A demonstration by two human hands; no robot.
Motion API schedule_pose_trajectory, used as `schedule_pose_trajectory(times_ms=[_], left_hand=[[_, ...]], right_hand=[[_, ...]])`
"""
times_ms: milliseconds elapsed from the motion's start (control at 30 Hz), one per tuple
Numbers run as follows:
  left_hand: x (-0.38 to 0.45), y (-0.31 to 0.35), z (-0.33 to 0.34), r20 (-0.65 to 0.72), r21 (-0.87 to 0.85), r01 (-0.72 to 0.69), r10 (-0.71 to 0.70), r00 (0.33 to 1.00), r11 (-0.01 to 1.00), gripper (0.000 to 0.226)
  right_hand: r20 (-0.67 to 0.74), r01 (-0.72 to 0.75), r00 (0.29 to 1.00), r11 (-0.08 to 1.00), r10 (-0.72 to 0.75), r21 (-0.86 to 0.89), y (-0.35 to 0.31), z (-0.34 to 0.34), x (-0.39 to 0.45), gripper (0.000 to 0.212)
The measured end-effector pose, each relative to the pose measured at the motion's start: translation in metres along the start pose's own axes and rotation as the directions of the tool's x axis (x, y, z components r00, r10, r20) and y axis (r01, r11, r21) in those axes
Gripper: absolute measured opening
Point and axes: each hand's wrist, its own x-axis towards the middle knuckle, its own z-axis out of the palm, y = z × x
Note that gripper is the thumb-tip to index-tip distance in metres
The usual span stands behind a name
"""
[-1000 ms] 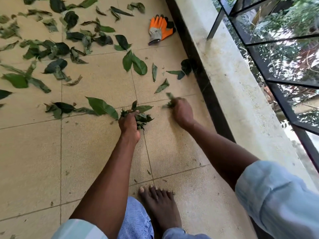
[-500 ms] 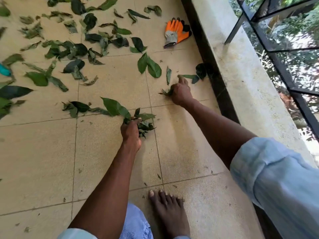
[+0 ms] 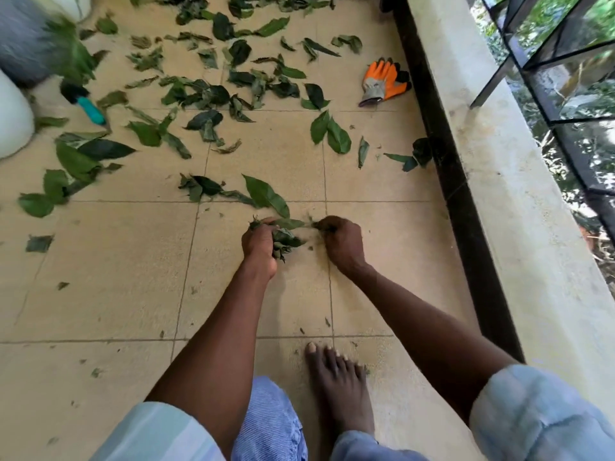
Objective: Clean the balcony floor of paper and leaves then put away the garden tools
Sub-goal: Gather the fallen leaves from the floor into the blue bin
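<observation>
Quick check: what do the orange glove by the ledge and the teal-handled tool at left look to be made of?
Orange glove with grey cuff: looks like knit fabric with a matte rubbery coating, judging by the ribbed cuff; unsure.
Teal-handled tool: smooth handle, probably plastic or rubber; its dark head is blurred, so I cannot tell the material.

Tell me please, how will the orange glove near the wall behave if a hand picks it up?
The orange glove lies flat and slightly crumpled on the tiled floor, so it probably flops limply when lifted. It looks thin, so likely light. Its orange coating may give some grip, though that cannot be confirmed here.
</observation>
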Motion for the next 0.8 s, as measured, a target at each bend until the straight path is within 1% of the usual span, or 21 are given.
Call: schedule_pose_trajectory(times_ms=[33,67,100,133,167,233,300,333,400,467,533,567,600,633,667,700,733,767,800], left_hand=[[-0.002,0.004,-0.007,0.005,-0.01,0.002,-0.002,1.0,1.0,0.026],[0.0,0.005,-0.014,-0.006,-0.018,-0.002,0.002,1.0,1.0,0.022],[0.001,0.006,-0.021,-0.006,-0.02,0.005,-0.005,1.0,1.0,0.019],[0.003,0.006,-0.029,0.01,-0.025,0.013,-0.013,1.0,1.0,0.019],[0.004,0.006,-0.033,0.034,-0.036,0.019,-0.017,0.999,0.999,0.023],[0.0,0.009,-0.037,0.137,-0.081,0.023,-0.012,0.991,0.996,0.038],[-0.004,0.015,-0.04,0.272,-0.153,0.035,0.008,0.962,0.988,0.052],[-0.006,0.018,-0.042,0.328,-0.188,0.051,0.014,0.945,0.981,0.054],[-0.009,0.023,-0.05,0.379,-0.195,0.077,0.003,0.925,0.978,0.045],[-0.009,0.024,-0.057,0.403,-0.181,0.095,-0.014,0.915,0.979,0.027],[-0.005,0.025,-0.065,0.39,-0.207,0.107,-0.019,0.921,0.972,0.017],[0.0,0.026,-0.068,0.344,-0.224,0.099,-0.017,0.939,0.97,0.012],[0.006,0.026,-0.072,0.287,-0.245,0.089,-0.015,0.958,0.965,0.007],[0.012,0.027,-0.076,0.222,-0.247,0.068,-0.012,0.975,0.967,0.01],[0.018,0.028,-0.078,0.184,-0.253,0.057,-0.01,0.983,0.966,0.015],[0.021,0.029,-0.08,0.153,-0.253,0.048,-0.01,0.988,0.966,0.016],[0.025,0.03,-0.082,0.134,-0.271,0.048,-0.012,0.991,0.961,0.017],[0.027,0.032,-0.083,0.111,-0.283,0.051,-0.02,0.994,0.958,0.016],[0.031,0.034,-0.086,0.093,-0.297,0.056,-0.029,0.995,0.953,0.016]], right_hand=[[0.109,-0.257,0.963,0.963,0.248,0.078,-0.018,-0.006,-0.005,0.023],[0.12,-0.338,0.941,0.894,0.316,0.295,-0.021,-0.004,0.008,0.023],[0.111,-0.379,0.924,0.835,0.366,0.399,-0.027,0.0,0.012,0.024],[0.134,-0.374,0.924,0.777,0.358,0.507,-0.038,0.002,0.0,0.024],[0.184,-0.383,0.922,0.732,0.34,0.563,-0.05,0.004,-0.006,0.021],[0.266,-0.379,0.924,0.734,0.273,0.563,-0.072,0.011,-0.017,0.013],[0.294,-0.379,0.923,0.714,0.248,0.588,-0.095,0.019,-0.017,0.014],[0.296,-0.366,0.927,0.726,0.23,0.582,-0.103,0.025,-0.02,0.014],[0.292,-0.318,0.939,0.784,0.183,0.533,-0.113,0.035,-0.028,0.01],[0.233,-0.256,0.959,0.847,0.162,0.466,-0.118,0.043,-0.026,0.007],[0.222,-0.25,0.959,0.899,0.178,0.359,-0.121,0.055,-0.023,0.009],[0.236,-0.251,0.953,0.928,0.188,0.276,-0.12,0.063,-0.021,0.019],[0.272,-0.252,0.943,0.945,0.191,0.21,-0.119,0.068,-0.017,0.034],[0.343,-0.264,0.92,0.945,0.187,0.192,-0.117,0.071,-0.011,0.049],[0.434,-0.307,0.884,0.917,0.174,0.256,-0.114,0.069,-0.001,0.058],[0.528,-0.373,0.837,0.857,0.146,0.355,-0.111,0.065,0.01,0.06],[0.595,-0.409,0.799,0.807,0.091,0.425,-0.108,0.061,0.022,0.053],[0.592,-0.368,0.805,0.819,0.042,0.441,-0.103,0.057,0.034,0.042],[0.516,-0.256,0.857,0.877,0.011,0.407,-0.099,0.057,0.047,0.032]])
